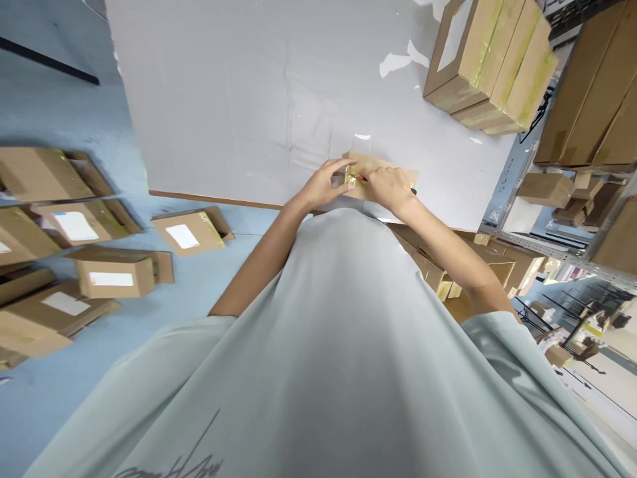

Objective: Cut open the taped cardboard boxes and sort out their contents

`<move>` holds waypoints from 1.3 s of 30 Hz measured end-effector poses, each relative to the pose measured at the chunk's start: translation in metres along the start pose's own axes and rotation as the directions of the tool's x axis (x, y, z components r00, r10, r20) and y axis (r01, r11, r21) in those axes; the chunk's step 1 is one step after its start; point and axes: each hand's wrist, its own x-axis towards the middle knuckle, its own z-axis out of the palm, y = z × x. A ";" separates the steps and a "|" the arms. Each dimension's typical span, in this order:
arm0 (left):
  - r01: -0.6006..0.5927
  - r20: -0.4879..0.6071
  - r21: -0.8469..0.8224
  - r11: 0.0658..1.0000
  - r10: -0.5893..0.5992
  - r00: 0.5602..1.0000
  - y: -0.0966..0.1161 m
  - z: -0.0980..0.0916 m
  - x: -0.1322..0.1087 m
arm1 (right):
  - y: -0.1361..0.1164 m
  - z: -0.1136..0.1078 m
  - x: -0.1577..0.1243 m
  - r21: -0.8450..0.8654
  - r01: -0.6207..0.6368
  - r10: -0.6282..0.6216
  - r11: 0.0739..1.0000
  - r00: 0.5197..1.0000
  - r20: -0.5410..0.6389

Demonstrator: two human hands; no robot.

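Note:
A small cardboard box with shiny yellowish tape lies near the front edge of the white table. My left hand holds the box's left end, its thumb on the near side and its fingers toward the far side. Closed over the top of the box, my right hand grips a slim utility knife; its black end shows behind the hand and a red part shows in front, beside the tape. The hand covers most of the knife, and the blade cannot be made out.
Taped cartons stand at the table's back right. Several labelled cartons lie on the blue floor to the left. On the right, a metal shelf holds more boxes, and open cartons sit below the table edge. White scraps stick to the tabletop.

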 end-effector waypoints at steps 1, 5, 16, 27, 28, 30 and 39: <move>0.015 0.000 0.000 1.000 -0.015 1.000 0.000 0.000 -0.001 | 0.007 0.003 -0.002 -0.025 -0.046 0.046 0.999 0.999 0.001; 0.066 -0.024 -0.001 0.998 -0.066 0.998 0.000 0.002 -0.003 | 0.055 0.018 -0.025 -0.109 -0.096 0.100 0.989 0.994 0.031; 0.131 -0.105 0.014 0.991 -0.129 0.986 0.011 0.008 -0.003 | 0.135 0.070 -0.057 -0.011 -0.110 0.110 0.994 0.993 -0.032; 0.273 -0.245 -0.003 0.962 -0.266 0.932 0.007 0.007 -0.023 | 0.222 0.121 -0.066 0.470 -0.048 0.135 0.881 0.979 -0.154; 0.284 -0.272 -0.025 0.958 -0.280 0.921 0.007 0.004 -0.026 | 0.223 0.132 -0.059 0.607 -0.031 0.173 0.794 0.969 -0.177; 0.295 -0.337 -0.048 0.954 -0.293 0.894 0.006 -0.002 -0.030 | 0.210 0.154 -0.041 0.833 -0.004 0.267 0.553 0.948 -0.172; 0.283 -0.431 0.209 0.936 -0.171 0.886 -0.003 -0.017 -0.026 | 0.117 0.158 -0.012 0.986 0.081 0.381 0.146 0.915 -0.132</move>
